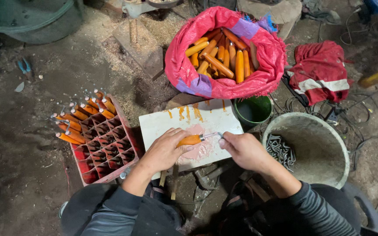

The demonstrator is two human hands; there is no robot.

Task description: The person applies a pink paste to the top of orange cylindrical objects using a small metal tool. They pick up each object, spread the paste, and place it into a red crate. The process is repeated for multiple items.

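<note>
The orange handle [190, 140] lies across the white board [171, 122], its long axis running left-right, w/ a small metal hook [215, 134] at the right end. The left hand [165, 150] is wrapped around the handle, fingers closed on it. The right hand [241, 148] is at the hook end, fingertips pinching the metal; both hands are in contact, so neither is nearer.

Relative to the board: left of it stands a red crate [106, 144], its far cells filled w/ finished handles [82, 118], near cells open. Behind the board sits a pink sack [224, 83] full of plain orange handles, and a green cup [253, 111] just beside the back-right corner. Right of the board is a grey tub [320, 148] w/ loose metal hooks [281, 150] inside. Nothing stands between the hands and crate, sack or tub.
</note>
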